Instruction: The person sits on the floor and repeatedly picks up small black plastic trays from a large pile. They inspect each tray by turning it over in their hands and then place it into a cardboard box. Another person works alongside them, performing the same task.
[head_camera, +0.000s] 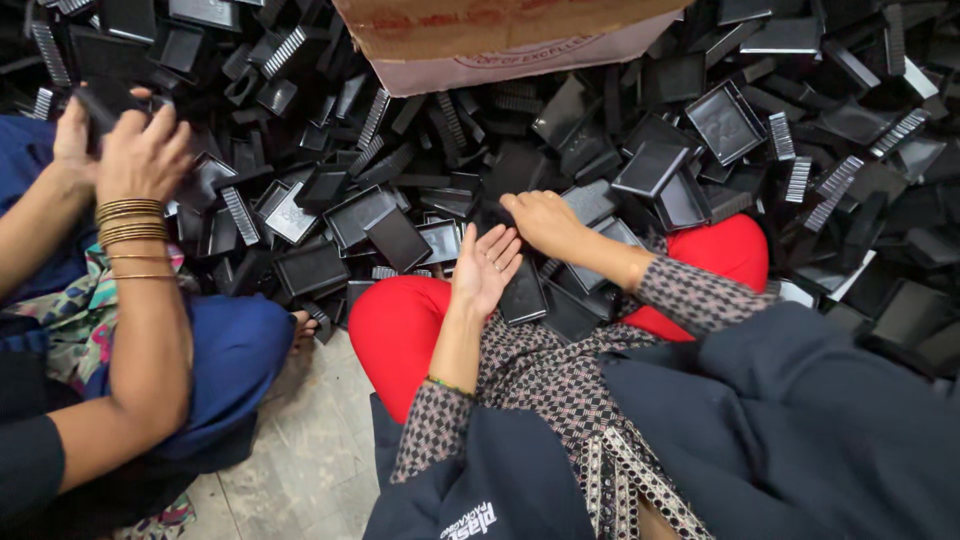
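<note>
Overhead, tan cardboard box (500, 35), pink round-stamped flap, black trays (725, 122) heaped below

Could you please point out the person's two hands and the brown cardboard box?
left hand (486, 268), head view, on the open palm.
right hand (543, 220), head view, on the back of the hand.
brown cardboard box (500, 35), head view, on its front wall.

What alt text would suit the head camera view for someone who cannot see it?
A seated person's left hand lies open, palm up, beside the right hand, which reaches into a heap of black plastic trays on the floor. A co-worker's hands handle a tray at left; a cardboard box sits behind.
</note>
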